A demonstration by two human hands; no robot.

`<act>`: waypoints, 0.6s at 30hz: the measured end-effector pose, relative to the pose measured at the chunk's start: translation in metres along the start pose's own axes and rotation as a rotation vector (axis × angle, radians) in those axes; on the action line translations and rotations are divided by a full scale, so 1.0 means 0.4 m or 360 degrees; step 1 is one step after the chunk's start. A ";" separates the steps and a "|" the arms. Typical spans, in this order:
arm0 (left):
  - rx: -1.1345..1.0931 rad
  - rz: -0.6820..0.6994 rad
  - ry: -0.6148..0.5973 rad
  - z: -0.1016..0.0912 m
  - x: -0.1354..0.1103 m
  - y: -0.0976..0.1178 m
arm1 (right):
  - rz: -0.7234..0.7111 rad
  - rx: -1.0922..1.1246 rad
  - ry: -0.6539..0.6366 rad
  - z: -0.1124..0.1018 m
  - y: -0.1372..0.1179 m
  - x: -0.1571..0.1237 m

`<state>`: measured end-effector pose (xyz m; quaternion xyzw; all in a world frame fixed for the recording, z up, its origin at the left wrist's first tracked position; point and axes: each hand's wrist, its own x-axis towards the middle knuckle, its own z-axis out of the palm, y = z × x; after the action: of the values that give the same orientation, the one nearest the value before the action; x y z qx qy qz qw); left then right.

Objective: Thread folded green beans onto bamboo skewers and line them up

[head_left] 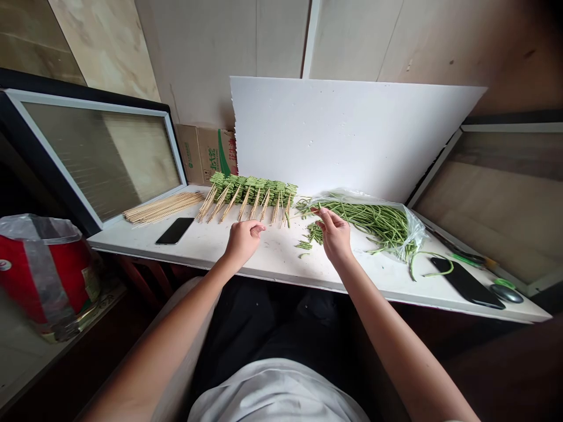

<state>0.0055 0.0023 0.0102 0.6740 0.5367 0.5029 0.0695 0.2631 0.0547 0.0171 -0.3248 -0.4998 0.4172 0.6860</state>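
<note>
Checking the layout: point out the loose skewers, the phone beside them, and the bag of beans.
Loose skewers [163, 208], head view, pile's middle.
Phone [175, 231], head view, screen's centre.
Bag of beans [416, 230], head view, plastic end.

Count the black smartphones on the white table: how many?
2. One black smartphone lies left of the left hand; the other lies right of the right hand, both on the white table. Another could hide beneath the bagged green beans.

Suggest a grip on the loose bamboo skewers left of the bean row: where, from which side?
Grip the loose bamboo skewers around their middle, fingers coming from the near side. They lie flat and roughly parallel in a low pile, with the framed glass panel just behind.
</note>
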 end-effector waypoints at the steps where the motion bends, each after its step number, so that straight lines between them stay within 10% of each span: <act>1: -0.0002 -0.0006 0.0000 0.001 -0.001 0.002 | -0.0014 0.0001 -0.0001 0.004 -0.002 -0.004; 18: -0.0079 0.0015 0.0025 0.031 -0.028 0.040 | 0.0021 -0.0063 -0.0160 0.086 0.001 -0.092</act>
<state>0.0264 -0.0076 0.0075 0.6706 0.5214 0.5216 0.0797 0.2243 0.0228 0.0115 -0.3201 -0.5397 0.4275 0.6508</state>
